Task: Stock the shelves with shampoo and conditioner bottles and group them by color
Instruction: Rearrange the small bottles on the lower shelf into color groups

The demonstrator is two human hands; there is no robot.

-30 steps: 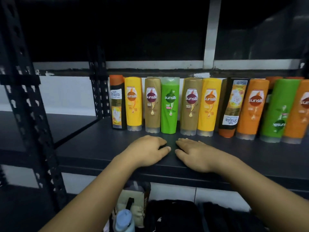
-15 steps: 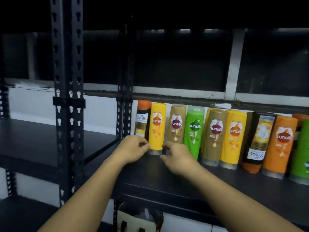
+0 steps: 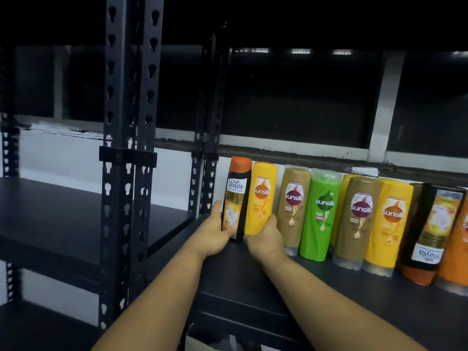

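Note:
A row of bottles stands along the back of the dark shelf [image 3: 253,282]. At its left end, my left hand [image 3: 215,231] grips the lower part of the black Shayla bottle [image 3: 236,196] with an orange cap. Beside it, my right hand [image 3: 266,236] grips the base of a yellow Sunsilk bottle [image 3: 262,196]. To the right follow a brown bottle [image 3: 293,206], a green bottle [image 3: 321,214], another brown bottle [image 3: 357,219], a yellow bottle [image 3: 388,224], an upside-down black Shayla bottle [image 3: 430,231] and an orange bottle [image 3: 458,249] at the frame edge.
A black perforated upright post [image 3: 126,158] stands at the front left, another upright [image 3: 207,127] at the back behind the Shayla bottle. A second dark shelf [image 3: 63,211] extends to the left. A white wall runs behind the shelves.
My hands went from resting on the shelf front to the two leftmost bottles and now hold them. The view has swung left and closer.

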